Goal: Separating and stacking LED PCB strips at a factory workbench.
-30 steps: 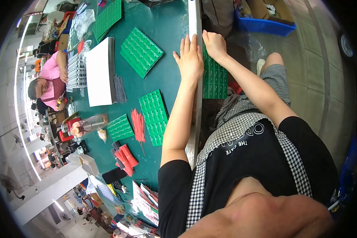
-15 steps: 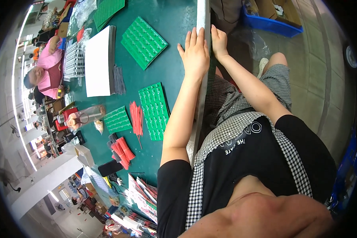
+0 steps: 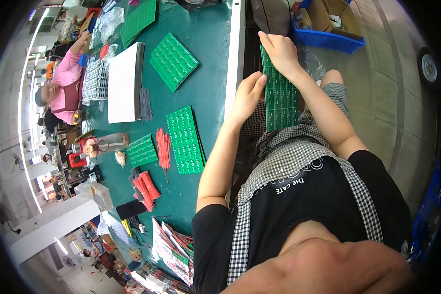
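Observation:
A green circuit board panel (image 3: 281, 100) with rows of white markings hangs over my lap, just off the table's edge. My right hand (image 3: 282, 53) is closed on its far end. At its left edge, my left hand (image 3: 249, 93) is closed, with the thumb against the board; the fingertips are partly hidden. On the table to the left lie more green panels: a stack (image 3: 175, 61) set at an angle and another stack (image 3: 185, 139) nearer me.
The green table (image 3: 213, 49) carries a white stack of sheets (image 3: 124, 83), dark wires (image 3: 145, 104), red wires (image 3: 162, 147), red bundles (image 3: 147, 186), a bottle (image 3: 105, 143) and a phone (image 3: 131, 209). A blue bin (image 3: 328, 40) stands on the floor. Another person (image 3: 63, 81) sits opposite.
A green panel has come into view between my hands over the lap. My left hand has left the table edge and closed at the panel's side; my right hand has shifted right.

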### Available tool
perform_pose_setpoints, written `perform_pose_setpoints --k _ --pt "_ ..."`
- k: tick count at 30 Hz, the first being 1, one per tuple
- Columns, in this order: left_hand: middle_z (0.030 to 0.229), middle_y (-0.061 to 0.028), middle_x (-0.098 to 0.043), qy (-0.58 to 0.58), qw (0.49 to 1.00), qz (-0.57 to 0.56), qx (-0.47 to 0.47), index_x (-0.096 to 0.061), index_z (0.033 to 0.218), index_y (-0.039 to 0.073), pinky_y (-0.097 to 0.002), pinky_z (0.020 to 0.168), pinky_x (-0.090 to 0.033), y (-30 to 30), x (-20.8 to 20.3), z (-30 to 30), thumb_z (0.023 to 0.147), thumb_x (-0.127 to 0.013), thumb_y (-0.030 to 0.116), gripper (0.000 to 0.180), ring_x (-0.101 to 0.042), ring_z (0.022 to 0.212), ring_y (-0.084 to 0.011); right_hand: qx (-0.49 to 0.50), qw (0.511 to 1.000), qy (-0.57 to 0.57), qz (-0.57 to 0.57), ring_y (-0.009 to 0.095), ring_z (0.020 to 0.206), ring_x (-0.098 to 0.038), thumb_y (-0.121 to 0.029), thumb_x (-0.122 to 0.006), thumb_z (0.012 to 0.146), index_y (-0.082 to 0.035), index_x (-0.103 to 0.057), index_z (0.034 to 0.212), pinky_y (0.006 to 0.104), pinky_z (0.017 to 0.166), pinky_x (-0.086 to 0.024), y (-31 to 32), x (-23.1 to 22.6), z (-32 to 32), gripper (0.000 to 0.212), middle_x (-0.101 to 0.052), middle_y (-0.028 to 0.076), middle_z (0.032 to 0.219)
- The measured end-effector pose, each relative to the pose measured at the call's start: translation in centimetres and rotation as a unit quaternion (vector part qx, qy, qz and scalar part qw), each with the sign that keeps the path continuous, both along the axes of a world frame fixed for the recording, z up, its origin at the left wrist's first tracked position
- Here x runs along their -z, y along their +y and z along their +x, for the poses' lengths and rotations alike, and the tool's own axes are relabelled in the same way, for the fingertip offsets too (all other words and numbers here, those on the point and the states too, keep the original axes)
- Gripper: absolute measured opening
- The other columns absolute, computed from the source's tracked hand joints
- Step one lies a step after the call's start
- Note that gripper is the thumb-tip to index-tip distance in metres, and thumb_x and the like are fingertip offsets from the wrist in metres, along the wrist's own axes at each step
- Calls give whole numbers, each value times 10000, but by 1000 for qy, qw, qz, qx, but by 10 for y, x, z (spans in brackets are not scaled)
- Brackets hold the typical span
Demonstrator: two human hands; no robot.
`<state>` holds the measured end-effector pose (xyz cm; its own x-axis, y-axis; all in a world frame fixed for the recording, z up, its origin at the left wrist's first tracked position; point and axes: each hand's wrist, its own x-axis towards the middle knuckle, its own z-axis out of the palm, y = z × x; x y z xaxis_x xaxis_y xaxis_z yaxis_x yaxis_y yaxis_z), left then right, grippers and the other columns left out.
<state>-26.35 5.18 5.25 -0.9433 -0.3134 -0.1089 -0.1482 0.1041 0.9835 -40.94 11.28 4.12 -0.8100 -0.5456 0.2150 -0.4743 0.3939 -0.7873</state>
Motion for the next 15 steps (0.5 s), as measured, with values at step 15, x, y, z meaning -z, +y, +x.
perform_pose_setpoints --k 15 --pt "611 45 -389 93 992 61 -68 -434 720 65 -196 508 -304 31 9 12 958 -433 243 298 -352 564 -48 -34 982 -110 -150 96 471 -305 -358 -493 909 27 -434 575 313 443 -275 2 16 13 513 -310 54 486"
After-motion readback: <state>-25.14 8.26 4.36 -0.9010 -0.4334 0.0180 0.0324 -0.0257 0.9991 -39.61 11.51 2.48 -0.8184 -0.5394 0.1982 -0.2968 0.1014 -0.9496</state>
